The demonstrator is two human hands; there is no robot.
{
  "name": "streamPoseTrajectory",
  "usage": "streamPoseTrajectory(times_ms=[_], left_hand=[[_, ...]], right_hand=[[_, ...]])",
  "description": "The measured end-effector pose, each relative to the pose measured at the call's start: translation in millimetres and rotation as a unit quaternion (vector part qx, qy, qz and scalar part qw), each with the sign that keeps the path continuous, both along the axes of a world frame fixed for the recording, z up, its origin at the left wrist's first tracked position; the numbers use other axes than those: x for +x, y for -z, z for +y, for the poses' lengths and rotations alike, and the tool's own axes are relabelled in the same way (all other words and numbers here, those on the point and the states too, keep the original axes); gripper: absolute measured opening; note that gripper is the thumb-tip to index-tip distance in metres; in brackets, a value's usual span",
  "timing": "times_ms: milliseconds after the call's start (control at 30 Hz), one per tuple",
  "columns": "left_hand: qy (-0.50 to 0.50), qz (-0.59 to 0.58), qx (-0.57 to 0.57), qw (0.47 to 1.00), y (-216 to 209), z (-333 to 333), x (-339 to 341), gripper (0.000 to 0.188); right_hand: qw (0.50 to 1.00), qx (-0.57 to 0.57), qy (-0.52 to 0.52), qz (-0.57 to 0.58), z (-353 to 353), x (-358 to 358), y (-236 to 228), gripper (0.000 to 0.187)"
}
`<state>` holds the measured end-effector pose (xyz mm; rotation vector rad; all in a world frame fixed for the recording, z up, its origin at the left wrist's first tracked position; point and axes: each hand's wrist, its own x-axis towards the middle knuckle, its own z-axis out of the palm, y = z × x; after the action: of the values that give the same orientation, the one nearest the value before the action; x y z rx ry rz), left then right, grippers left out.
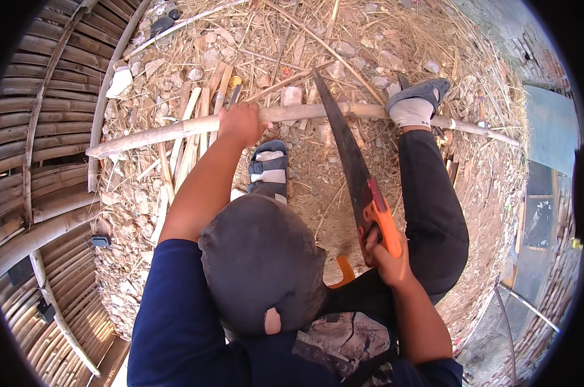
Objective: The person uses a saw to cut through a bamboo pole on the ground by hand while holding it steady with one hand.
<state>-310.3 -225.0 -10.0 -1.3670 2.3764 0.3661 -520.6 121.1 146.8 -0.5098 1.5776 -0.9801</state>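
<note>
Gripping left hand (242, 124): closed on the pole (160, 133), which lies crosswise ahead.
Right hand (387, 259): closed around the saw (345, 142), crossing above pole.
Right sandal (441, 88): contains one socked foot (412, 113).

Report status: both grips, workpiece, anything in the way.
Left grip on long pale wooden pole; right grip around orange-handled, dark-bladed handsaw. Blade overlaps pole, contact unclear. Dark-sandalled right foot over pole, right of blade.
</note>
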Motion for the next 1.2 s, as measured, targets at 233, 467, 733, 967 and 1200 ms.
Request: streamPoseTrajectory(times_ms=[233,467,733,967,1200], left_hand=[[0.003,0.005,-0.007,1.000,2.7,-17.8,9.9,0.062],[0.001,0.000,0.002,1.000,-1.4,-6.7,0.2,0.062],[0.008,0.002,0.002,1.000,3.1,-17.3,11.7,0.065],[-0.002,-0.011,0.012,1.000,-2.9,-6.5,-0.2,0.065],[0.002,0.008,0.031,0.999,-6.6,-15.2,10.4,0.062]], right_hand=[[1.000,-0.012,-0.002,-0.015,-12.2,8.3,-4.2,0.003],[1.000,-0.002,0.002,0.030,-5.4,9.0,8.0,0.009],[0.999,0.048,-0.008,-0.012,-10.2,8.7,-20.8,0.006],[0.999,0.035,-0.012,0.018,-9.9,-9.5,-11.1,0.002],[1.000,0.023,0.002,0.000,-4.0,0.8,-16.2,0.007]])
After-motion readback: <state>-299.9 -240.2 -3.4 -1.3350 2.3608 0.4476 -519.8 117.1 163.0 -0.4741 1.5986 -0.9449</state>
